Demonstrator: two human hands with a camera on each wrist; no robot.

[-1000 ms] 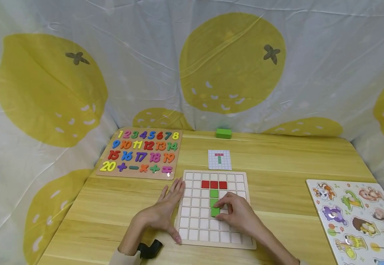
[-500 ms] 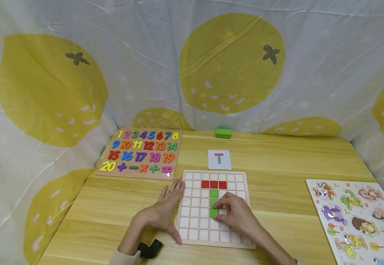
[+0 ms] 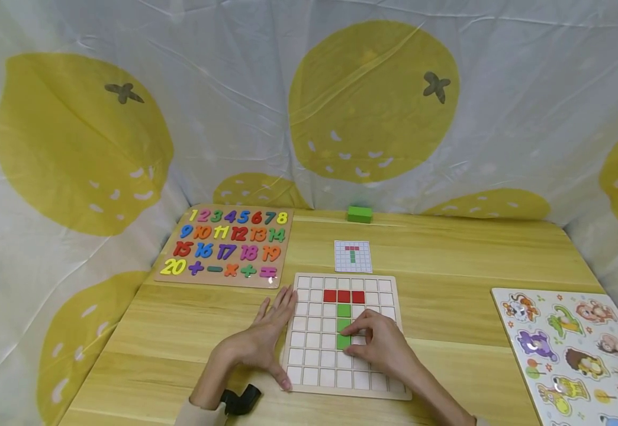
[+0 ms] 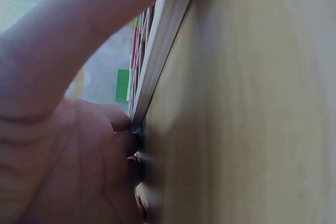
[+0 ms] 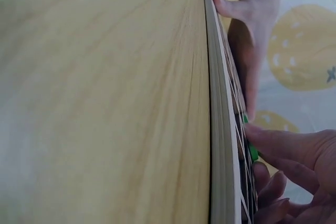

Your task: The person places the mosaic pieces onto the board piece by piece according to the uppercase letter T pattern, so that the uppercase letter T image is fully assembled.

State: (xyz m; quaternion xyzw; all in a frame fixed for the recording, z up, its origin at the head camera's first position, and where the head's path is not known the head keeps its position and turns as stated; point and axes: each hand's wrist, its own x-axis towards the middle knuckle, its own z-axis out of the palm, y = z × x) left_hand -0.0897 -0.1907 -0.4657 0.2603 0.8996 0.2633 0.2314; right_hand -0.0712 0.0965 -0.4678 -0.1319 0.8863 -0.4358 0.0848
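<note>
A wooden grid board (image 3: 348, 393) lies flat on the table. Three red square tiles (image 3: 343, 296) form a row near its top, with green tiles (image 3: 343, 310) in a column under the middle one. Thumb and fingertips of my right hand (image 3: 383, 346) pinch the lowest green tile (image 3: 343, 342); in the right wrist view this green tile (image 5: 253, 150) stands slightly above the board's surface. My left hand (image 3: 258, 343) rests along the board's left edge, fingers extended at the upper part and thumb at the lower left corner. Its palm (image 4: 68, 161) faces the board's side.
Behind the board lies a small card (image 3: 353, 256) printed with a red and green T. A green block (image 3: 359, 215) sits at the table's back edge. A number puzzle (image 3: 224, 245) is back left, an animal puzzle (image 3: 570, 355) at right. A black object (image 3: 242, 400) lies by my left wrist.
My right hand has shifted the lowest green tile slightly to the left, in line with the green tiles above. My left hand has stayed in place.
</note>
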